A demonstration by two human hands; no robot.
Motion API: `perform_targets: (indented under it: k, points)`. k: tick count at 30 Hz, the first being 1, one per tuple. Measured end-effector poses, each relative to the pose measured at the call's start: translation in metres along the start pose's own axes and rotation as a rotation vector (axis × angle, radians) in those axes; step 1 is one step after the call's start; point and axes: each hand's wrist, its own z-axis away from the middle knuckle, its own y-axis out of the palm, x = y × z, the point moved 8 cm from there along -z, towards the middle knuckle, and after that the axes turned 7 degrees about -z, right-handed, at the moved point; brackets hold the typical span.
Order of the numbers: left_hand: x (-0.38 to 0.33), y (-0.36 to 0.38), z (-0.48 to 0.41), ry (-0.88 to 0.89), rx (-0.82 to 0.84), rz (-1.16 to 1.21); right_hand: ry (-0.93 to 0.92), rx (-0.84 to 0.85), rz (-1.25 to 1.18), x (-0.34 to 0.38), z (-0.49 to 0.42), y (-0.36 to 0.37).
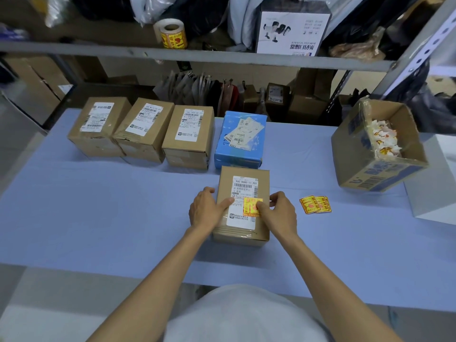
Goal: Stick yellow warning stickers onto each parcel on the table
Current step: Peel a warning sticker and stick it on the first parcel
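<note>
Yellow warning sticker [251,206] is sitting on the white label of the brown parcel [243,206] right in front of you on the blue surface [98,206], with your right hand [280,213] thumb pressing its right edge flat and your left hand [208,209] lying open on the parcel's left side, forefinger on the label, nothing gripped by either. Spare stickers [315,204] lie just right of that hand, so it's nearer for the next grab. The three brown boxes [143,129] and blue parcel [240,139] in the back row look unstickered, nothing blocking them.
</note>
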Motion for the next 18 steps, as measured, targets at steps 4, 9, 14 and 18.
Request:
perform_targets:
  k: [4, 9, 14, 18]
  points:
    - [0.007, 0.003, 0.001, 0.013, 0.081, -0.03, 0.011, 0.017, -0.034, -0.007, 0.007, 0.005]
    - [0.005, 0.005, 0.003, 0.041, 0.12, -0.05, 0.07, 0.048, -0.172, -0.019, 0.013, 0.007]
    - [0.001, 0.005, 0.009, 0.028, 0.128, 0.088, 0.051, 0.045, -0.258, -0.02, 0.018, 0.004]
    - [-0.017, 0.008, 0.017, 0.089, 0.135, 0.185, 0.045, -0.051, -0.288, -0.026, 0.021, -0.017]
